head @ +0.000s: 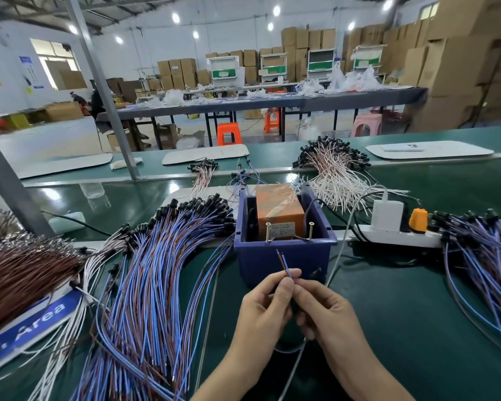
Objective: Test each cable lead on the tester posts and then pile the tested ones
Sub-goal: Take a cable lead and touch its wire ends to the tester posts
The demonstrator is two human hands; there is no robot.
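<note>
My left hand (265,309) and my right hand (326,309) meet in front of the tester and together pinch one cable lead (284,263). Its brown and blue wire ends stick up above my fingertips, pointing at the tester. The tester is an orange box (279,211) inside a blue bin (284,256), with two upright screw posts (268,231) at its near edge. The wire ends are a little below and in front of the posts, not touching them. A big pile of blue and brown leads (162,270) lies to the left, another pile (486,256) to the right.
A white power strip (396,235) with a white charger and an orange plug sits right of the bin. White and pink leads (336,175) lie heaped behind the tester. Brown wires (21,273) and a blue sign (38,319) are at far left. A grey post (9,186) stands at left.
</note>
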